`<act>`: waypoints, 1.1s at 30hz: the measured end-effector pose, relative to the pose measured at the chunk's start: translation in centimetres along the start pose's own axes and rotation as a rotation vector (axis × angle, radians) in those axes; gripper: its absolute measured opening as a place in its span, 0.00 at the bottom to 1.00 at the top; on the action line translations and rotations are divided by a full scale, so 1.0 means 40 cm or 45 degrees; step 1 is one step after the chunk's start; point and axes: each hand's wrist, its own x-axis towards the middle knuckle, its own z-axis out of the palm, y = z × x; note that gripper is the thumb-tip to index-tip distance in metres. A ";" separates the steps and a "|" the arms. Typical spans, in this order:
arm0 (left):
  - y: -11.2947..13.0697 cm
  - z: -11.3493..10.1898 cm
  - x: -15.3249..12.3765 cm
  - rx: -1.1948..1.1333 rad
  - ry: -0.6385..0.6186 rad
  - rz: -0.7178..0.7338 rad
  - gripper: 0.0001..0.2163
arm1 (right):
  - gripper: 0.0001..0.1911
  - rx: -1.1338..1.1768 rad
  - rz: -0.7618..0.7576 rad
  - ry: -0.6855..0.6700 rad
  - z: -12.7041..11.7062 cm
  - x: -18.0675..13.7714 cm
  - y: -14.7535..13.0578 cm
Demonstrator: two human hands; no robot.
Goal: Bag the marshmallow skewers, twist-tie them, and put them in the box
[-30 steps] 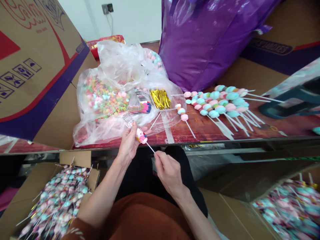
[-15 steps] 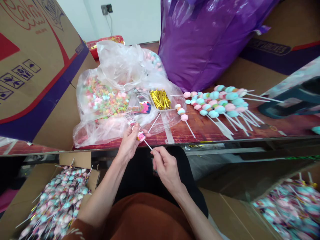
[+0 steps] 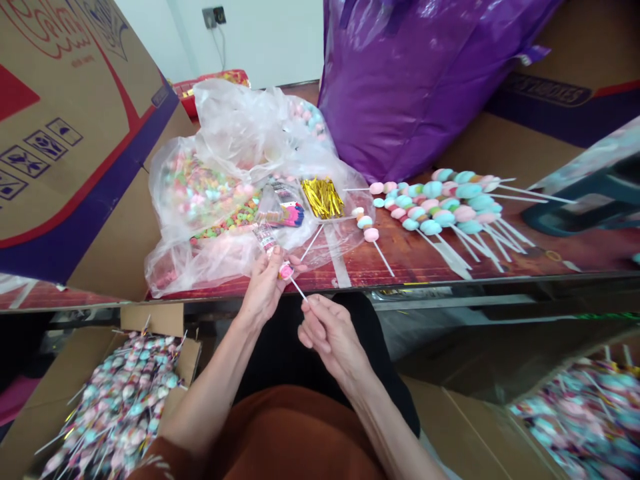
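Between the thumb and fingers of my left hand (image 3: 265,283) is a candy skewer (image 3: 286,271), its pink piece showing at the lower end. A clear printed wrapper (image 3: 265,237) covers its upper part, and most of the candy is hidden by the fingers. My right hand (image 3: 334,333) pinches the bottom of its white stick (image 3: 299,289) between thumb and forefinger, other fingers curled. Just beyond lie gold twist ties (image 3: 323,198) in a clear tray and a stack of printed wrappers (image 3: 290,215). Several marshmallow skewers (image 3: 435,203) are piled to the right.
A plastic bag of small colourful candies (image 3: 220,223) lies on the red table (image 3: 530,267). Cardboard boxes (image 3: 135,227) and a purple bag (image 3: 410,93) stand around it. Below, a left box (image 3: 125,380) and a right box (image 3: 580,413) hold wrapped skewers.
Both hands have shifted slightly in view with the skewer between them. My right hand has turned a little, its lower fingers looser while it keeps its pinch on the stick.
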 end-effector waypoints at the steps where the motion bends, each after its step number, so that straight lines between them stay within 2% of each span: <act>1: -0.002 0.001 -0.004 0.013 -0.004 0.017 0.16 | 0.14 -0.021 -0.057 0.027 0.007 0.005 0.008; 5: 0.002 -0.006 -0.006 0.021 0.005 0.031 0.16 | 0.15 -0.243 -0.235 0.095 0.016 0.011 0.022; 8: 0.017 -0.019 0.005 -0.011 0.057 0.012 0.17 | 0.15 -0.550 -0.159 -0.026 0.007 -0.006 0.008; 10: 0.025 -0.026 0.013 -0.034 0.093 0.003 0.17 | 0.15 -0.642 -0.064 -0.103 0.000 -0.019 -0.003; 13: 0.021 -0.028 0.016 -0.073 0.071 -0.037 0.15 | 0.15 -0.449 -0.019 -0.106 -0.001 -0.028 -0.005; 17: -0.004 -0.015 0.004 -0.076 0.011 -0.046 0.14 | 0.14 -0.171 -0.058 -0.054 0.021 -0.012 0.020; 22: -0.006 -0.003 -0.015 -0.036 -0.011 0.005 0.15 | 0.14 -0.167 -0.148 -0.005 0.048 0.015 0.042; 27: 0.011 -0.007 -0.021 -0.015 -0.126 -0.096 0.17 | 0.14 -0.079 -0.145 -0.024 0.047 0.019 0.022; 33: -0.016 0.007 -0.037 0.096 -0.076 -0.031 0.17 | 0.14 0.012 -0.124 -0.051 0.065 0.022 0.026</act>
